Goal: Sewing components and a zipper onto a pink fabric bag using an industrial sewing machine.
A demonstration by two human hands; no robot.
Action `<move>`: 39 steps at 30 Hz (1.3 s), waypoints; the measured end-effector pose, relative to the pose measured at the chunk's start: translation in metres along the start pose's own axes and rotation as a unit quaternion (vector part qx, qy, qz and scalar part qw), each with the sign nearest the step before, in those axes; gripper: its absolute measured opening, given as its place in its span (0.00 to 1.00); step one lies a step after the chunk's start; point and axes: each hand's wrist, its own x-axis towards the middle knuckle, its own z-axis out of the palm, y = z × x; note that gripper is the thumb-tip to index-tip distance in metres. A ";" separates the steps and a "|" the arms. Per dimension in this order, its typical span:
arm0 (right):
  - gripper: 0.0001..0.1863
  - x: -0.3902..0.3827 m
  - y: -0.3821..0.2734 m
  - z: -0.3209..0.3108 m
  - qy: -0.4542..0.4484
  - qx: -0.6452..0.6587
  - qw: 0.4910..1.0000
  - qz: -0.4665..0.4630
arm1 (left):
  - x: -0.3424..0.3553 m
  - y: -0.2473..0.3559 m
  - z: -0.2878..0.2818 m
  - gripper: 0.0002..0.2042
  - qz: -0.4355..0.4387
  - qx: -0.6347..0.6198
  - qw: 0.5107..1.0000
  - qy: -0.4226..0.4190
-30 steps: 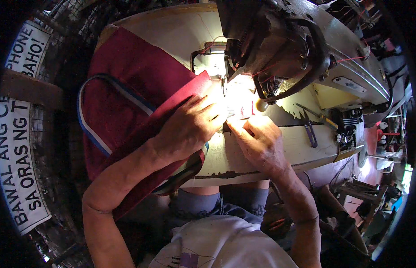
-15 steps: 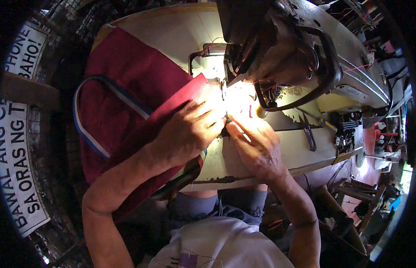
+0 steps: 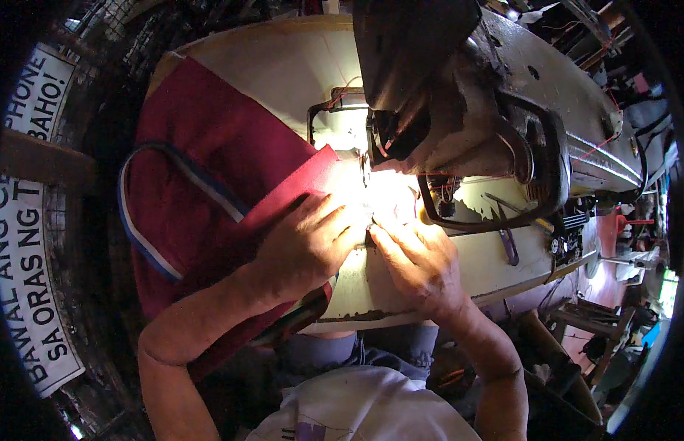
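Note:
A sewing machine [image 3: 437, 95] stands over a pale worktable, its lamp flooding the needle area with glare. A maroon cloth [image 3: 202, 132] spreads left from under the needle, and a blue-and-white striped strap [image 3: 147, 250] loops across it. My left hand [image 3: 305, 235] presses on the cloth just left of the needle, its fingers bent and closed on the fabric. Close by on the right, my right hand [image 3: 419, 257] has thumb and fingers drawn together at a small dark bit beside the needle area. Glare hides what its fingertips hold.
Small snips [image 3: 508, 239] and a thin yellow-handled tool [image 3: 540, 223] lie on the table right of my right hand. A dark curved bar [image 3: 559, 162] juts out from the machine. Signboards [image 3: 37, 279] hang at the far left. Wooden framing [image 3: 592, 331] stands at the lower right.
The view has shifted slightly, so the table and both hands sit a little lower and the machine looms larger. Both hands stay beside the needle; the cloth shows little movement.

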 end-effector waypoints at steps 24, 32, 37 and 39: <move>0.12 -0.007 0.006 -0.010 0.245 0.100 0.959 0.099 | 0.000 0.014 -0.010 0.14 0.060 0.128 0.986 -0.090; 0.06 0.008 -0.001 -0.012 0.140 0.152 0.896 0.394 | -0.001 0.016 -0.011 0.11 0.041 0.097 0.992 -0.072; 0.06 0.016 -0.014 0.007 0.185 0.123 0.882 0.416 | -0.003 0.015 -0.014 0.13 0.031 0.077 0.994 -0.071; 0.06 0.018 -0.021 0.014 0.206 0.018 0.896 0.392 | -0.004 0.015 -0.014 0.14 0.037 0.074 0.994 -0.072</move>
